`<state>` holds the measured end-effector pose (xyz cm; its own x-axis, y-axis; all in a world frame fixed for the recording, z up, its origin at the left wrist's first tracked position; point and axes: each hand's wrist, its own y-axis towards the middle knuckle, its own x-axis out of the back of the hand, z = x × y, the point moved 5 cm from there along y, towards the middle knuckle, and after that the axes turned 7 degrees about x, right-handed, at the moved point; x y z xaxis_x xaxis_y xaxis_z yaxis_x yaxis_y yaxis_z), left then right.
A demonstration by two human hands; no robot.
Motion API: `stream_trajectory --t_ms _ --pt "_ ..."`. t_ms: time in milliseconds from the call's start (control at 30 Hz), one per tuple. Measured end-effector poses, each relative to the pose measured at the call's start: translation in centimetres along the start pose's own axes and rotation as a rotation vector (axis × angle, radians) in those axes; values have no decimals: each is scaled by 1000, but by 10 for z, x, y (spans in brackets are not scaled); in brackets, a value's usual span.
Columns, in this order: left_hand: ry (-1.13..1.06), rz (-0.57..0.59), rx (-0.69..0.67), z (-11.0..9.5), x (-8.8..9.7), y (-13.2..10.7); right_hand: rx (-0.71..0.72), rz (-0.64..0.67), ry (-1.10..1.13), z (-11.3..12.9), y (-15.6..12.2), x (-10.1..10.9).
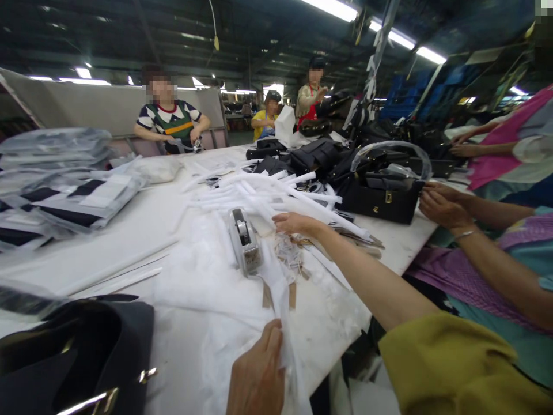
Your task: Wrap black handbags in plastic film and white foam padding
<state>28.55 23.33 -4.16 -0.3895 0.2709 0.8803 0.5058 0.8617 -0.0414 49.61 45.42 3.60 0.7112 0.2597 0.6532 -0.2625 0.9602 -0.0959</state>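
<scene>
My left hand (258, 372) is closed at the near side of the table, its fingers pinching a strip of white foam wrap (276, 282) that runs up toward the tape dispenser. Stretched across the table, my right hand (297, 223) has its fingers extended at the edge of the white foam strips (259, 193); nothing shows in its grasp. Between and left of the hands stands a grey tape dispenser (245, 242). Small tags with strings (290, 253) lie just below my right hand. A black handbag (82, 351) with gold fittings sits at the lower left.
Plastic-wrapped flat packs (90, 199) are stacked at the left. A co-worker's hands (444, 204) touch another black handbag (378, 196) at the right. More black bags (315, 155) are heaped behind the foam strips. Several people work around the white table (129, 259).
</scene>
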Motion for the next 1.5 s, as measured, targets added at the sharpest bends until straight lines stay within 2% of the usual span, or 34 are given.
stream_trajectory --t_ms 100,200,267,400,467,600,700,800,867,967,1033,1100,1167,1233,1333,1500 --pt "-53 -73 -116 15 -7 -4 -33 36 -47 7 3 1" --pt "-79 -201 -242 23 -15 -9 -87 48 -184 14 -7 0" --pt "-91 -271 -279 26 -18 -12 -114 46 -291 18 -22 1" --pt "-100 -252 -294 29 -22 -16 -155 4 -454 19 -64 10" --pt "-109 -252 -267 31 -23 -16 -184 -9 -495 13 -86 9" --pt "-140 -290 -234 32 -22 -14 -209 -73 -496 -12 -119 -8" --pt "-156 -328 -228 25 -16 -13 -217 -146 -425 -35 -129 -12" --pt "-225 -357 -183 17 -4 -14 -230 -160 -267 -52 -129 -1" --pt "-322 -323 -81 13 5 -13 -224 -136 -125 -56 -127 7" --pt "-457 -294 148 11 24 -6 -204 -92 103 -55 -124 9" --pt "-488 -317 260 6 42 7 -195 -76 249 -54 -124 5" --pt "-438 -326 300 -3 61 29 -194 -81 378 -54 -125 1" --pt "-231 -358 292 -16 80 57 -195 -108 497 -55 -129 -1" --pt "49 -385 218 -32 93 86 -190 -146 611 -57 -134 -2" --pt "167 -335 68 -49 93 121 -173 -214 760 -61 -140 -3" --pt "258 -97 -19 -51 73 151 -155 -333 958 -64 -141 -8"
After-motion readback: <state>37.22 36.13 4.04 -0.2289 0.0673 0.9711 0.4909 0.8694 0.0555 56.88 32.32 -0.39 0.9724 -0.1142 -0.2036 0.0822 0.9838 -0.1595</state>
